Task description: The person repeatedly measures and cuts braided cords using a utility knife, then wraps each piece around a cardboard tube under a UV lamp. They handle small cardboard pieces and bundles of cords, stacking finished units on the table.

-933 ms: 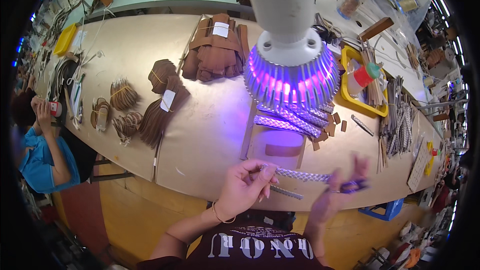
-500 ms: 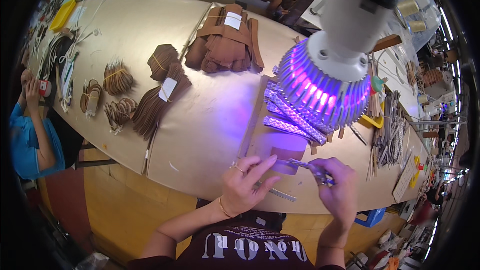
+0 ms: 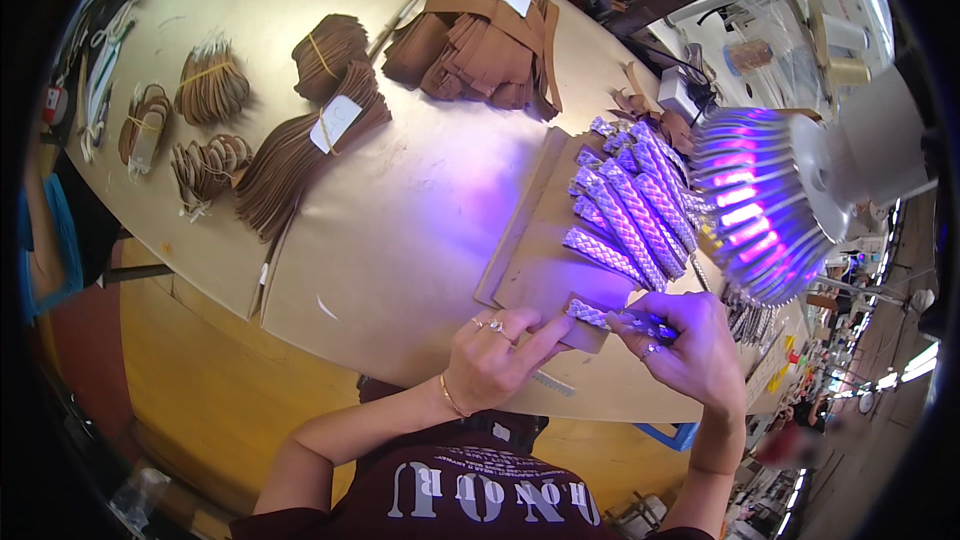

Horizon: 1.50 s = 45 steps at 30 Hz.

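Note:
Under purple light near the table's front edge, my left hand (image 3: 498, 355) pinches the left edge of a small flat brown leather piece (image 3: 592, 338). My right hand (image 3: 692, 348) is closed around a braided strap (image 3: 588, 313), whose light end lies over that leather piece, close to my left fingertips. The rest of this strap is hidden in my right fist. Just beyond my hands, a pile of braided straps (image 3: 622, 220) rests on a brown board (image 3: 525, 230). A short metallic-looking strip (image 3: 553, 383) lies beside my left hand.
A finned lamp (image 3: 750, 205) hangs low at the right, close above the straps. Tied bundles of brown leather strips (image 3: 475, 35) and a fanned stack with a white label (image 3: 310, 145) lie farther back. Smaller leather bundles (image 3: 210, 82) are at the left, near a person in blue (image 3: 55, 240).
The view has shifted, so the lamp sits farther right and the strap pile shows more fully. The strap end in my right hand now lies across the leather piece.

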Each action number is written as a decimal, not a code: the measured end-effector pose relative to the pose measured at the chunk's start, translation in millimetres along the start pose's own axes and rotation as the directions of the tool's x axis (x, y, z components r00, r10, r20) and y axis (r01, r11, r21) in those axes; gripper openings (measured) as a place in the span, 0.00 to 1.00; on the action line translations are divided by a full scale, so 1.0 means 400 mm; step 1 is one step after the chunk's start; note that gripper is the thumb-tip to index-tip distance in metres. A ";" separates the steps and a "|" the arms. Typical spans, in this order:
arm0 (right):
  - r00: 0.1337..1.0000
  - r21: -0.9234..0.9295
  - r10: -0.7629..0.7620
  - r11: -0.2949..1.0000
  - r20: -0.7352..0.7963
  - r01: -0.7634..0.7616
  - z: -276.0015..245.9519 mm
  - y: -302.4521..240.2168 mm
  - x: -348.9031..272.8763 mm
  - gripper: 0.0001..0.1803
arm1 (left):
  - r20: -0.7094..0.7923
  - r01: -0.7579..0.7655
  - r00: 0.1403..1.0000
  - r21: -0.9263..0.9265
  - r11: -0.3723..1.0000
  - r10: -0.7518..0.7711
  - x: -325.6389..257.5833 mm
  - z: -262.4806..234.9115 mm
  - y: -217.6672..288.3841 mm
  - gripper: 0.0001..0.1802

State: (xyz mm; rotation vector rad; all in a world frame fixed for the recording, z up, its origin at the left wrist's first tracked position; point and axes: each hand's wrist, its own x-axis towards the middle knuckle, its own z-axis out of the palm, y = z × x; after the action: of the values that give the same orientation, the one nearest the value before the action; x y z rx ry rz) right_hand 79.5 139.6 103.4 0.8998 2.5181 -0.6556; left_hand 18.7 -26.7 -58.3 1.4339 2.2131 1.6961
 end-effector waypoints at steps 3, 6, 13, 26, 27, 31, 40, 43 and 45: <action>0.966 -0.046 0.207 0.978 0.155 -0.202 -0.011 0.000 -0.001 0.19 | -0.003 -0.006 1.000 -0.042 0.999 0.006 -0.006 0.004 -0.005 0.24; 0.953 -0.031 0.235 0.972 0.190 -0.233 -0.008 -0.001 0.005 0.21 | 0.010 -0.017 1.000 -0.054 0.998 0.018 -0.009 0.002 -0.007 0.24; 0.993 0.087 -0.013 0.996 -0.114 0.023 0.040 -0.010 0.019 0.11 | 0.031 -0.050 0.998 0.016 0.999 0.049 -0.006 -0.007 -0.006 0.21; 0.987 0.160 0.128 0.981 -0.097 -0.112 0.037 -0.039 0.009 0.10 | 0.026 -0.039 0.999 0.029 0.999 0.038 -0.004 -0.004 -0.003 0.20; 0.988 0.157 0.119 0.982 -0.100 -0.102 0.038 -0.037 0.009 0.10 | 0.025 -0.040 0.999 0.031 0.999 0.039 -0.004 -0.004 -0.004 0.20; 0.987 0.172 0.111 0.981 -0.116 -0.090 0.045 -0.033 0.011 0.10 | 0.031 -0.042 0.999 0.040 0.998 0.040 -0.002 -0.004 -0.002 0.19; 0.982 0.304 0.167 0.943 -0.089 -0.133 0.050 -0.034 0.014 0.10 | 0.067 -0.036 0.997 0.072 0.997 0.031 0.004 -0.013 0.002 0.19; 0.986 0.232 0.109 0.970 -0.127 -0.077 0.052 -0.027 0.016 0.11 | 0.062 -0.040 0.997 0.074 0.996 0.036 0.004 -0.012 0.001 0.19; 0.988 0.184 0.075 0.982 -0.137 -0.049 0.052 -0.023 0.015 0.11 | 0.048 -0.039 0.998 0.048 0.998 0.037 0.003 -0.008 0.000 0.20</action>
State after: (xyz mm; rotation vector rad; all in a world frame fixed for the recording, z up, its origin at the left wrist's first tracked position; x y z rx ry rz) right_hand 72.9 124.9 86.2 1.1211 2.5743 -0.8376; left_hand 16.3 -28.5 -56.4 1.5199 2.2317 1.6125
